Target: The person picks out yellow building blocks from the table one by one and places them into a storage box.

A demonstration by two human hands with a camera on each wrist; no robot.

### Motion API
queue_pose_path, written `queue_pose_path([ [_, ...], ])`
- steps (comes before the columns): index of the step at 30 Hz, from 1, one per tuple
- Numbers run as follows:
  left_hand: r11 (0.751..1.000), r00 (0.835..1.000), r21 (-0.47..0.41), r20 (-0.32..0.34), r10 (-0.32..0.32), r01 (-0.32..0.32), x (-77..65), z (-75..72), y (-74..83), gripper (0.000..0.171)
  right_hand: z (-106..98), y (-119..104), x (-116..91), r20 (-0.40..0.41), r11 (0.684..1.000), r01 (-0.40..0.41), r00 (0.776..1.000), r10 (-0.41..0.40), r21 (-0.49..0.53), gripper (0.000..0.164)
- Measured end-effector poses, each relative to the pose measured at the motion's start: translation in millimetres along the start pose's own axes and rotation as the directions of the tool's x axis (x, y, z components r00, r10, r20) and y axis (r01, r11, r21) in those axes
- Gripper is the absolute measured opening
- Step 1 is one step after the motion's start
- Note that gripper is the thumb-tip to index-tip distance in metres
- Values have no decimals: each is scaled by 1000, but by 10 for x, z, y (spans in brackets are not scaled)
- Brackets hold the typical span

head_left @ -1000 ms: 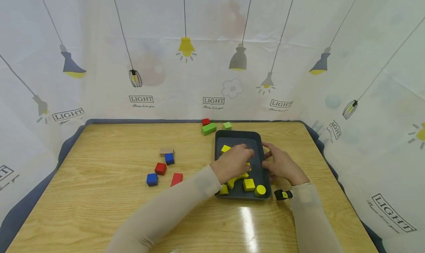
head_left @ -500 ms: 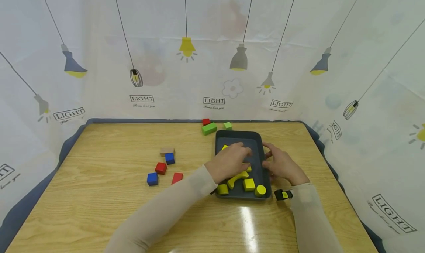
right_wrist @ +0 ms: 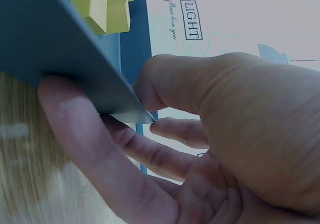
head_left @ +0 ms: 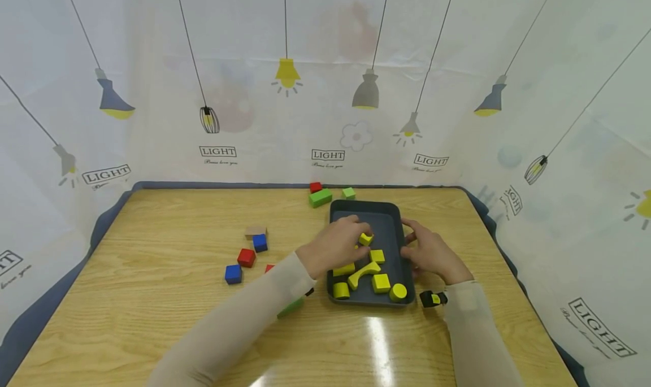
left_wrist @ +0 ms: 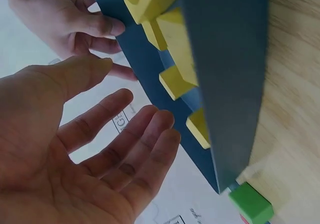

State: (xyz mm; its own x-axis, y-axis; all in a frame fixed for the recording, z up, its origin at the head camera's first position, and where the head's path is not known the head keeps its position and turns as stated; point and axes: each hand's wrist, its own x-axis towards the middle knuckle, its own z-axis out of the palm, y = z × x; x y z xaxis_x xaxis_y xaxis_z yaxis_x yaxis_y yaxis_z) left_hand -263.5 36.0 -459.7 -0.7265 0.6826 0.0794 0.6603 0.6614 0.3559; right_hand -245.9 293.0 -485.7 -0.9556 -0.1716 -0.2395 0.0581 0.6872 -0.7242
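Note:
A dark grey tray (head_left: 390, 217) holds several yellow blocks, among them an arch-shaped block (head_left: 363, 274), a cube (head_left: 381, 283) and a cylinder (head_left: 398, 292). My left hand (head_left: 338, 243) hovers over its left side, with fingers spread and loosely bent. Nothing lies between thumb and fingers in the left wrist view. Close by its fingertips in the head view is a small yellow block (head_left: 365, 239). On the right side, my right hand (head_left: 434, 254) grips the tray wall, thumb over the rim and fingers against the outside in the right wrist view.
Left of the tray lie blue cubes (head_left: 233, 274), a red cube (head_left: 246, 257) and a plain wooden block (head_left: 255, 232). Green blocks (head_left: 320, 198) and a red block (head_left: 315, 187) sit behind the tray. My left sleeve partly hides another green block (head_left: 291, 308).
My left hand has moved left across the tray, uncovering more yellow blocks. The green block beside the left sleeve has come into view. My right hand keeps its grip on the tray.

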Motion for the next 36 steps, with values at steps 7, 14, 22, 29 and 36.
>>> queue_pose_path([
  [7, 999, 1000, 41, -20, 0, 1, -100, -12, -102, 40, -13, 27, 9, -5, 1000, -2, 1000, 2, 7, 77],
  [14, 1000, 999, 23, -50, -18, 20, -242, -19, -230, 36, -17, 51, 10, -6, 1000, -20, 1000, 20, 19, 77],
  [22, 999, 995, -18, -90, -42, 40, -430, -32, -352, 37, -19, 78, 27, -16, 999, -38, 999, 38, 1, 79],
  [29, 996, 991, -19, -98, -93, 91, -657, -105, -474, 38, -7, 98, 41, -14, 1000, -19, 1000, 18, -19, 78],
  [36, 990, 981, 65, -156, -117, 129, -955, -209, -635, 37, 19, 141, 52, -24, 998, 7, 1000, -8, -62, 79],
])
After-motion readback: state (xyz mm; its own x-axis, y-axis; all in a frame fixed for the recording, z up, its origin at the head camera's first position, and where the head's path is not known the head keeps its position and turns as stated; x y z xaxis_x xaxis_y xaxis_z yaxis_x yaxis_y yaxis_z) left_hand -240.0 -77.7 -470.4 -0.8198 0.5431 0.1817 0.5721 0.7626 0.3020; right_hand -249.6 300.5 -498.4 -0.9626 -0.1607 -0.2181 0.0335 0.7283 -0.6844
